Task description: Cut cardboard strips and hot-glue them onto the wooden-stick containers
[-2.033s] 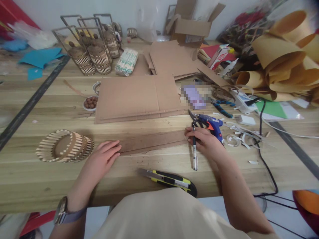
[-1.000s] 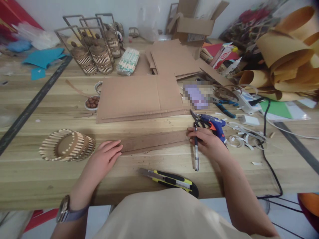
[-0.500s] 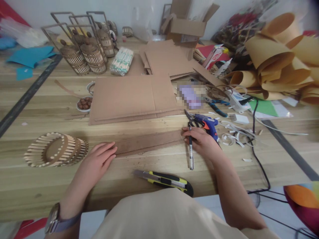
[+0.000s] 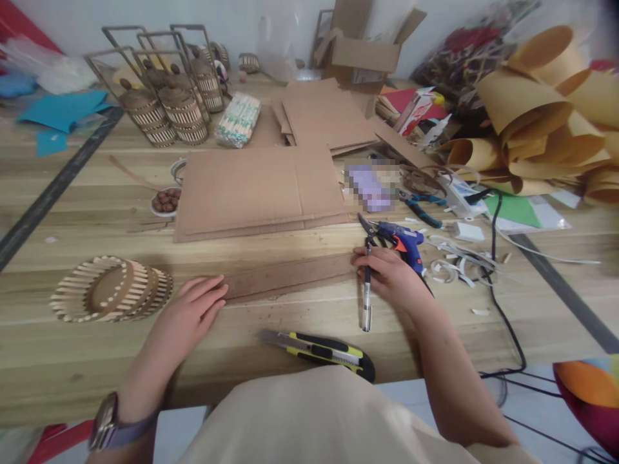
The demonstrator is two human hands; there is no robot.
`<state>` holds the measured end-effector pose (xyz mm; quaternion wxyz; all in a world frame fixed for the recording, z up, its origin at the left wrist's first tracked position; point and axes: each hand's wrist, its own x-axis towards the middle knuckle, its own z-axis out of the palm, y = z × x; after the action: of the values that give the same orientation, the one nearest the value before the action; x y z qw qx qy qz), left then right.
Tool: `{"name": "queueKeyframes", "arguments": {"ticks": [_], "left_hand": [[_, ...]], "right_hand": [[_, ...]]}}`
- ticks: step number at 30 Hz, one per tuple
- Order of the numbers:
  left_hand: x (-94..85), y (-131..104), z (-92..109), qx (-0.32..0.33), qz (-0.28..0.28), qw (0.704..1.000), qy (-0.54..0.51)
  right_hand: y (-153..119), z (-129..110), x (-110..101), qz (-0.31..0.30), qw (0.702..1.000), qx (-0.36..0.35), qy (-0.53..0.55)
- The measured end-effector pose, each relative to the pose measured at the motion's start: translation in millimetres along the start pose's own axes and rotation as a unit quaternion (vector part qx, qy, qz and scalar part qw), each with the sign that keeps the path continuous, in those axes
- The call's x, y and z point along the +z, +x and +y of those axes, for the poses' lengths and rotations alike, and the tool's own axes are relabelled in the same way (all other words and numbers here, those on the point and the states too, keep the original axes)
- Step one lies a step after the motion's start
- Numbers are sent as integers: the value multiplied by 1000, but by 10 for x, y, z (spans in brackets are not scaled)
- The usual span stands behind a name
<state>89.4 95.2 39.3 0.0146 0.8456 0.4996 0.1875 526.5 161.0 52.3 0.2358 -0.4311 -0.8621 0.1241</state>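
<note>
– Item and position?
– Narrow flat strip of brown cardboard (image 4: 290, 278), lying between my hands, roughly along the front edge of the pale wooden bench (image 4: 217, 364).
– Fingers?
– My left hand (image 4: 194, 309): fingers loosely together, unclamped, resting at its left end. My right hand (image 4: 393, 276): fingers closed about a slim black-and-clear pen (image 4: 367, 293), tips at the right end.
– Handling?
– Judged light, dry, fairly stiff, creasable; best held at both ends.

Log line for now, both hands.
left hand: on brown strip, left end; right hand: holding pen, right end; cutter: on table
</note>
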Motion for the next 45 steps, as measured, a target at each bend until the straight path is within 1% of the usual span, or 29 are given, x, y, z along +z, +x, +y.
{"name": "queueKeyframes", "arguments": {"ticks": [8, 15, 20, 24, 28, 30, 34, 37, 40, 45], "left_hand": [[3, -11, -5, -16, -14, 1000, -8], [10, -21, -8, -31, -27, 999, -14], [-20, 2, 16, -11, -57, 998, 0], [-81, 43, 58, -7, -82, 996, 24], [-163, 197, 166, -8, -95, 992, 82], [-173, 319, 227, 3, -115, 990, 84], [-111, 558, 307, 20, -181, 983, 24], [-58, 684, 337, 38, -186, 981, -31], [-39, 789, 370, 52, -190, 979, -50], [-39, 1004, 467, 76, -245, 966, 16]], "right_hand": [[-14, -16, 28, 1, 1000, -1, -28], [-5, -11, 29, 7, 1000, -2, -11], [-5, -3, 24, 7, 1000, -6, -10], [-9, 1, 26, 7, 1000, 1, -5], [-7, -1, 33, 10, 1000, 4, -2], [-5, -1, 35, 10, 1000, 1, -1], [-4, 4, 34, 10, 1000, -9, -13], [-3, 5, 28, 6, 1000, -13, -17], [3, -4, 18, 5, 1000, -8, -8], [20, -25, 0, 7, 1000, -20, -8]]}}
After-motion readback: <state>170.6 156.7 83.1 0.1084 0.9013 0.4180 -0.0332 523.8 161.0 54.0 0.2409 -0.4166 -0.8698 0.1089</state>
